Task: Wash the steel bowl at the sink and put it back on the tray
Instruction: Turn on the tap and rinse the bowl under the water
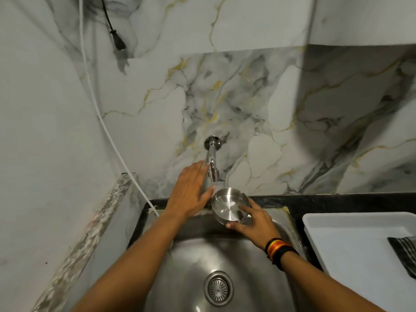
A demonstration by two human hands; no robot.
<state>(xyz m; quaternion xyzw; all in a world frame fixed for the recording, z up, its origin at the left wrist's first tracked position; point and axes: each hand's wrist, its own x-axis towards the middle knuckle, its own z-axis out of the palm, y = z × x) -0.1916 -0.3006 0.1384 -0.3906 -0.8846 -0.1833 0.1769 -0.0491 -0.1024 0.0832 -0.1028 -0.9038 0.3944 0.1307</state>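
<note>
A small round steel bowl (pixel 228 203) with notches in its rim is held tilted over the back of the steel sink (pixel 186 262), just under the wall tap (pixel 211 163). My right hand (pixel 254 224) grips it from the right, thumb below and fingers over the rim. My left hand (pixel 191 192) is spread flat with fingers apart, its fingertips at the tap's lever and spout. No water stream is visible. The white tray (pixel 337 242) stands on the counter to the right of the sink.
A dark striped cloth (pixel 405 253) lies in the tray at the right edge. The sink drain (pixel 218 288) is near the front. A white cord (pixel 108 131) runs down the left wall to the sink's corner. A black counter strip (pixel 326 201) borders the marble wall.
</note>
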